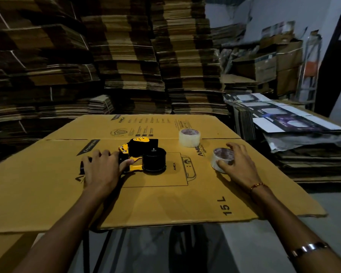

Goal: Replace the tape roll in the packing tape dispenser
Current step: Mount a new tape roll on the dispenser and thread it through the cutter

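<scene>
The dispenser [140, 156], yellow and black, lies on its side near the middle of a flattened carton [165, 194], its black hub [154, 159] pointing upward and bare of tape. The left hand [100, 170] lies over the handle end, fingers curled loosely about it and the thumb pressed against the yellow frame, pinning the tool to the board. To the right, apart from the dispenser, a clear roll [222, 160] rests flat on the carton; the right hand [238, 166] cups it from the near side, fingers spread around its rim, closed enough to grasp though the roll seems not yet lifted. A second roll [189, 137], clear and seemingly fuller, stands farther back, touched by neither hand. Which of the two is the spent roll cannot be told for certain. By its look, a roll is light and stiff across its core but slick on the outer wrap, so it is best held by the rim with fingers and thumb opposed, keeping skin off the sticky free end. The dispenser is rigid and somewhat heavier; its handle is the safe hold, since the cutting blade at the far end, not clearly visible here, could nick a finger. Stacks of flat cardboard [126, 66] fill the background, with printed cartons [283, 115] piled at right.
</scene>
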The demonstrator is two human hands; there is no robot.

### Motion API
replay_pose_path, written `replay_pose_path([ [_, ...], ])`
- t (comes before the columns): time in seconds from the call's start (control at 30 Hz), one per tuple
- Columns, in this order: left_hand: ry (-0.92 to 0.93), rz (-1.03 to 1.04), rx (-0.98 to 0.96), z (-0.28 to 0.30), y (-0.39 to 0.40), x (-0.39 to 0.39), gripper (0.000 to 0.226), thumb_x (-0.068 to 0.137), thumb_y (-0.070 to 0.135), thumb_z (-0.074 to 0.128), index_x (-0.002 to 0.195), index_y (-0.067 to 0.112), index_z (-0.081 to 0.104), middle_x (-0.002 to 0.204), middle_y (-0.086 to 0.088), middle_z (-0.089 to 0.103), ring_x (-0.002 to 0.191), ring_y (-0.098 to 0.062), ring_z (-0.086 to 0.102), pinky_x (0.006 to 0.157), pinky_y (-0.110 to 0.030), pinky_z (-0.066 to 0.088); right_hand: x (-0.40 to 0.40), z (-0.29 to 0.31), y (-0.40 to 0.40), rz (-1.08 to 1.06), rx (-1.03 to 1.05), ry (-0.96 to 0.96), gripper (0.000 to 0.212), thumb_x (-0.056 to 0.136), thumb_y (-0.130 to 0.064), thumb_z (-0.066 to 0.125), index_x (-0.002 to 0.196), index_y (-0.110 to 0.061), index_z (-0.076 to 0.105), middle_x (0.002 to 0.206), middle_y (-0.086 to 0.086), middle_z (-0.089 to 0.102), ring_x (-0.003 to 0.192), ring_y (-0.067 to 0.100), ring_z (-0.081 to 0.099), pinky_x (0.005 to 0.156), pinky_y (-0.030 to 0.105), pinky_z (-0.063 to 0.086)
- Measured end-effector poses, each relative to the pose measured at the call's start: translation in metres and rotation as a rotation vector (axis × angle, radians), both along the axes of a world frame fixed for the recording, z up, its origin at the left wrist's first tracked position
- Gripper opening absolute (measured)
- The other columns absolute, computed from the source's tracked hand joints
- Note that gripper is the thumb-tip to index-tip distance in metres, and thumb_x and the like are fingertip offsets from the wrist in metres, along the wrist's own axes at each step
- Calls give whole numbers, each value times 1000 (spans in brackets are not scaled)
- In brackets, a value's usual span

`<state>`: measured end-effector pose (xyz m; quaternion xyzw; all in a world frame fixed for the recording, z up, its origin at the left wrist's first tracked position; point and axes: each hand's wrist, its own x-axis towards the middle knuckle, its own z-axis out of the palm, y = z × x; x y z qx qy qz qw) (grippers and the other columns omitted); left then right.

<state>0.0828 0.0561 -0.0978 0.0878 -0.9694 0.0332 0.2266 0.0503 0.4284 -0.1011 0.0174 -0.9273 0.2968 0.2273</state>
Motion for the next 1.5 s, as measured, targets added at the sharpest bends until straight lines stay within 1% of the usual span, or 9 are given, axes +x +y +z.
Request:
replay_pose_path([
  [0.23, 374, -260, 59, 1, 36, 4, 59, 90, 53, 53, 132, 12, 51, 130, -15, 50, 116, -34, 46, 90, -48, 44, 5, 30, -27, 230, 48, 276, 35, 92, -31, 65, 121, -13, 60, 122, 5, 59, 105, 13, 58, 83, 28, 51],
  [0.37, 266, -475, 5, -8, 69, -3, 58, 91, 55, 35, 133, 19, 52, 129, -7, 54, 115, -26, 52, 94, -42, 45, -19, 39, -71, 324, 89, 172, 32, 95, -28, 60, 124, -15, 59, 130, 1, 55, 107, 15, 60, 91, 37, 54],
  [0.47, 222, -454, 15, -22, 72, -15, 53, 93, 52, 45, 135, 22, 51, 136, -6, 54, 120, -26, 51, 100, -43, 43, -55, 35, -87, 273, 214, 109, 39, 96, -22, 57, 134, -19, 53, 142, 0, 50, 122, 20, 54, 103, 39, 48],
  [0.73, 206, -486, 14, -29, 58, -39, 48, 84, 40, 64, 128, 23, 52, 134, -10, 56, 122, -31, 53, 89, -44, 54, -139, 22, -86, 69, 366, -124, 49, 90, -19, 58, 132, -40, 46, 144, -1, 46, 117, 35, 52, 94, 51, 49],
  [1.03, 215, -493, 42, -30, 56, -45, 51, 83, 37, 69, 129, 21, 51, 137, -11, 53, 126, -31, 50, 89, -44, 53, -148, 21, -90, 91, 269, -204, 42, 93, -32, 63, 132, -20, 57, 127, 12, 62, 107, 26, 60, 83, 36, 51],
  [1.2, 245, -485, 61, -24, 57, -34, 61, 83, 34, 71, 137, 16, 49, 141, -12, 52, 126, -30, 51, 93, -43, 53, -94, 42, -92, 223, -5, -213, 47, 94, -35, 61, 135, -12, 55, 128, 11, 62, 105, 26, 65, 88, 42, 57],
  [1.3, 311, -524, 274, -23, 59, -32, 55, 96, 39, 50, 142, 11, 43, 139, -7, 52, 125, -22, 48, 99, -36, 47, -51, 42, -89, 364, -369, -259, 32, 94, -40, 60, 110, -12, 67, 114, 10, 65, 92, 24, 69, 69, 37, 62],
  [1.4, 363, -557, 751, -16, 65, -7, 54, 97, 46, 42, 142, 17, 44, 136, 1, 50, 124, -10, 46, 98, -26, 40, -8, 40, -86, 492, -596, -253, 41, 95, -38, 56, 105, 0, 67, 116, 22, 64, 106, 36, 65, 89, 49, 57],
  [1.5, 275, -644, 1154, -10, 75, 23, 60, 90, 56, 45, 145, 31, 40, 136, 14, 46, 121, 9, 45, 97, -25, 45, 25, 35, -88, 587, -808, -304, 46, 96, -36, 56, 114, 6, 64, 120, 25, 65, 110, 37, 65, 90, 47, 58],
])
